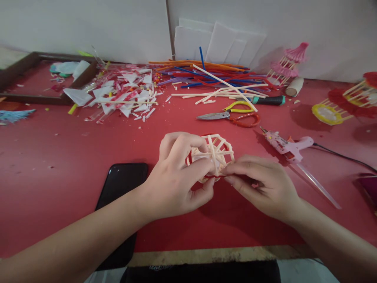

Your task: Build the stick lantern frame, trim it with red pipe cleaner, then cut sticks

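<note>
A small, round, cage-like frame (212,152) of pale sticks, spoked like a wheel on top, sits between the two hands, with white showing inside it and red along parts of its rim. The left hand (176,175) is curled over its left side, fingers and thumb gripping it; the right hand (263,181) has thumb and forefinger pinched together on a thin red strand (218,176) at the frame's near edge. A black phone (122,179) lies left of the left hand, partly hidden under that forearm. Just beyond the hands are scissors (216,116) with one yellow and one red handle, and behind them a tool with a black and green handle (269,100), pale sticks (188,95) and a heap of coloured sticks (173,72). Beyond the right hand, a pink glue gun (281,146) rests with a clear glue stick (319,186) extending from it; farther off stands a pink tiered model (290,70). Farther beyond the left hand lie a pile of scraps (129,92) and a dark wooden frame (35,99).
</note>
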Available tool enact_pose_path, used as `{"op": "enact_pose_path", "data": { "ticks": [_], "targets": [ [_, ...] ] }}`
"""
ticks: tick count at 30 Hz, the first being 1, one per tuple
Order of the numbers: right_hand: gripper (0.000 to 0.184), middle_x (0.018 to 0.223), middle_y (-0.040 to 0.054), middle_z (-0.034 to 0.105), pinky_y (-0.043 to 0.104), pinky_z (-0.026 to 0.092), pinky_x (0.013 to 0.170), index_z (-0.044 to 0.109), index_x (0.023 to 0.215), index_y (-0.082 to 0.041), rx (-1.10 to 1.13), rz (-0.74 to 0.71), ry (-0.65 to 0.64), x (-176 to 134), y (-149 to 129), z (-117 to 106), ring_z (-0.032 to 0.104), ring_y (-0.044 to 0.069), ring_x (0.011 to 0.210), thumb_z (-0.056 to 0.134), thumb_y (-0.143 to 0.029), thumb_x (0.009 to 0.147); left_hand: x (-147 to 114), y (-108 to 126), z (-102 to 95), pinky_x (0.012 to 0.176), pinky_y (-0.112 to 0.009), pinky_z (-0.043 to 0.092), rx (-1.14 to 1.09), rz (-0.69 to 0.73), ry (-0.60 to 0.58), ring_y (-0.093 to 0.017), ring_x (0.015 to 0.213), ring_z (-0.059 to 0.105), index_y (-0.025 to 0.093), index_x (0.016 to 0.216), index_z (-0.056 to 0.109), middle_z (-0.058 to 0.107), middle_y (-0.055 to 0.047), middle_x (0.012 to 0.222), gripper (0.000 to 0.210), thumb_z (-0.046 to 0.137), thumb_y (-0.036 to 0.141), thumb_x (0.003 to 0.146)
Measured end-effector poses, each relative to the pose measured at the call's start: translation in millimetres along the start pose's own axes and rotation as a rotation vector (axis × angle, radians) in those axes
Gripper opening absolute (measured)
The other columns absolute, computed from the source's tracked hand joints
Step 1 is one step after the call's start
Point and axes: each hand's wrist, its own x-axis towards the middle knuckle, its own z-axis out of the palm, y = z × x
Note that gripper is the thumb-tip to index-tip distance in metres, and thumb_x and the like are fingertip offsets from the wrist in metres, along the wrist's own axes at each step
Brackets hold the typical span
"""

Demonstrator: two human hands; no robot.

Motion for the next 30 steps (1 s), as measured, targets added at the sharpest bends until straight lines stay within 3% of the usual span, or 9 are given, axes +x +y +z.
{"op": "enact_pose_path", "data": {
  "ticks": [8, 15, 22, 30],
  "targets": [
    [0.016, 0.089, 0.0027, 0.073, 0.021, 0.054, 0.068, 0.068, 0.102, -0.021, -0.004, 0.013, -0.006, -0.4, 0.1, -0.4, 0.068, 0.010, 0.077, 0.061, -0.013, 0.089, 0.9, -1.4, -2.5, 0.089, -0.045, 0.040, -0.015, 0.007, -0.009, -0.025, 0.100, 0.051, 0.023, 0.078, 0.063, 0.055, -0.007, 0.102, 0.004, 0.066, 0.020, 0.077],
    [0.016, 0.090, 0.0029, 0.074, 0.022, 0.055, 0.069, 0.068, 0.102, -0.022, 0.007, 0.025, -0.007, 0.2, -3.4, 0.8, 0.069, 0.012, 0.078, 0.060, -0.014, 0.090, 1.8, -0.2, -1.4, 0.091, -0.048, 0.041, -0.048, 0.045, -0.014, -0.026, 0.098, 0.057, 0.020, 0.103, 0.060, 0.060, -0.010, 0.110, 0.027, 0.067, 0.024, 0.077],
    [0.024, 0.098, 0.0052, 0.073, 0.023, 0.055, 0.077, 0.064, 0.110, -0.020, 0.017, 0.011, -0.042, -3.0, -3.9, 2.0, 0.069, 0.012, 0.087, 0.057, -0.011, 0.089, 0.0, -1.6, 1.6, 0.094, -0.049, 0.040, -0.023, 0.029, -0.047, -0.029, 0.109, 0.053, 0.021, 0.093, 0.066, 0.057, -0.012, 0.118, 0.015, 0.064, 0.020, 0.078],
    [0.012, 0.086, 0.0005, 0.072, 0.021, 0.053, 0.065, 0.063, 0.095, -0.023, -0.049, 0.033, -0.002, -5.0, -1.8, 3.4, 0.067, 0.011, 0.072, 0.059, -0.014, 0.088, 0.1, -1.1, 0.8, 0.095, -0.050, 0.039, -0.039, 0.028, -0.059, -0.030, 0.109, 0.052, 0.022, 0.093, 0.068, 0.058, -0.011, 0.121, 0.014, 0.065, 0.023, 0.079]
  ]
}}
